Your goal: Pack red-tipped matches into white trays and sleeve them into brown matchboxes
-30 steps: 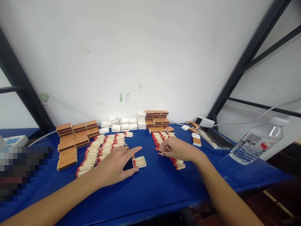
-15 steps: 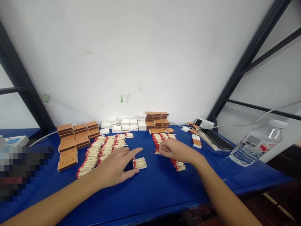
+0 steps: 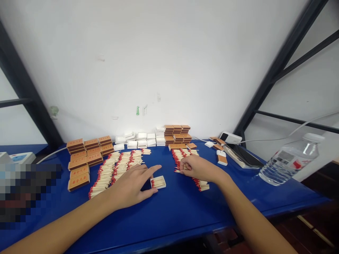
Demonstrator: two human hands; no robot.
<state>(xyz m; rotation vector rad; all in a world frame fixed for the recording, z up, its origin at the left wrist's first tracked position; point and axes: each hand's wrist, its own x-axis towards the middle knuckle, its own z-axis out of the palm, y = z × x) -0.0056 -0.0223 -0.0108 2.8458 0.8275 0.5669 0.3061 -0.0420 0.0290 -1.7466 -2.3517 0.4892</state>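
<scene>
Left hand point(image 3: 132, 185): palm down, fingers spread, thumb and index parted around the left end of the tray point(image 3: 162, 186); holds nothing clear of the desk point(image 3: 172, 215). Firm contact with the tray cannot be told.
Right hand point(image 3: 194, 167): fingers curled inward over the right match pile point(image 3: 202, 186), match heads showing at the fingertips; whether any match is gripped cannot be told.
Open room: bare blue surface between the tray and the right match pile, continuing forward to the desk's front edge.
Rear limit: white wall point(image 3: 159, 63), lined by white trays point(image 3: 136, 144) and stacked boxes point(image 3: 177, 135).
Right limit: phone point(image 3: 247, 156) and bottle point(image 3: 288, 160), the latter tilted in view.
Tray: lies flat, matches inside, red heads left.
White trays: stacked; contents cannot be told.
Left match piles point(image 3: 102, 178): behind the left hand, beside the left boxes point(image 3: 78, 180).
</scene>
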